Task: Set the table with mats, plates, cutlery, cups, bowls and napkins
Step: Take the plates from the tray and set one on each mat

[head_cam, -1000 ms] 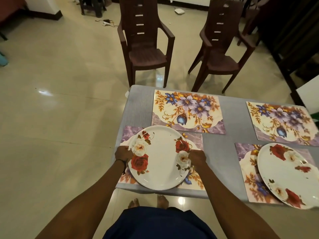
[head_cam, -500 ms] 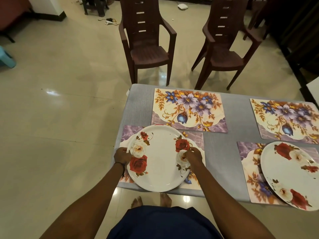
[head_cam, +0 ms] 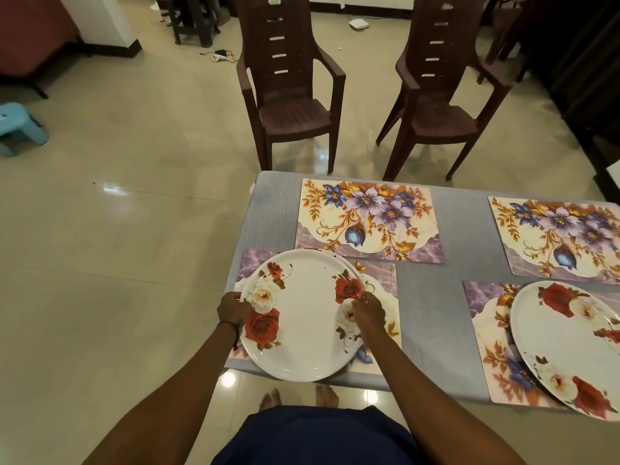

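The left hand (head_cam: 233, 308) curls its fingers round the left rim of a round white plate printed with red and white roses (head_cam: 302, 317). The right hand (head_cam: 369, 312) pinches the opposite rim. The plate sits over the near-left floral placemat (head_cam: 385, 273), its near rim reaching the edge of the grey-clothed table (head_cam: 436, 297).

To the right, a matching rose plate (head_cam: 563, 347) lies on the near-right placemat (head_cam: 486, 330). Two more placemats with purple flowers (head_cam: 369, 219) (head_cam: 553, 236) lie bare on the far side. Beyond the table stand two dark brown plastic armchairs (head_cam: 288, 95) (head_cam: 436, 95). A pale blue stool (head_cam: 20, 125) stands on the glossy tiled floor (head_cam: 134, 229) well to the left.
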A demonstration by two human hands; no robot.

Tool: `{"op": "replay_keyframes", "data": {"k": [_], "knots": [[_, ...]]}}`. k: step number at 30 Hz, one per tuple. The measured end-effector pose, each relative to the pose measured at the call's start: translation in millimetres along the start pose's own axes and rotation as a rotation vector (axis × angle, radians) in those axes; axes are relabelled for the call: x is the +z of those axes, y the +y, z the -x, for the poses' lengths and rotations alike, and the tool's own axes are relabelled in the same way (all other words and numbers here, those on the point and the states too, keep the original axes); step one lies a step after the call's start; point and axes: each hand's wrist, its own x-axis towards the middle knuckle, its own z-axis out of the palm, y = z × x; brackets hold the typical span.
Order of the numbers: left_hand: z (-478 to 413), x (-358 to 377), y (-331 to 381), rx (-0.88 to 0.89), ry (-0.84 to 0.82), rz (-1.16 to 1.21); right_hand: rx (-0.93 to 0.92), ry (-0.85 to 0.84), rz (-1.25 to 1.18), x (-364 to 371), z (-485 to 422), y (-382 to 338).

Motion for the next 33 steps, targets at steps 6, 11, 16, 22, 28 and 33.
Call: {"op": "replay_keyframes", "data": {"k": [6, 11, 16, 22, 28, 33], "knots": [[10, -13, -7, -0.01, 0.058, 0.03, -0.054, -0.001, 0.024, 8, 5, -17], [4, -39, -21, 0.004, 0.034, 0.055, -0.051, -0.022, 0.008, 32, 19, -24], [-19, -76, -38, 0.054, -0.028, 0.039, 0.019, -0.004, -0.019, 64, 47, -28], [-71, -165, -82, 0.079, -0.007, 0.068, 0.043, 0.064, -0.102, 168, 97, -55], [-108, -275, -109, 0.094, 0.113, 0.161, -0.042, 0.1, -0.128, 267, 149, -124], [-143, -329, -108, 0.146, 0.14, 0.195, -0.11, 0.092, -0.111, 322, 156, -168]]}}
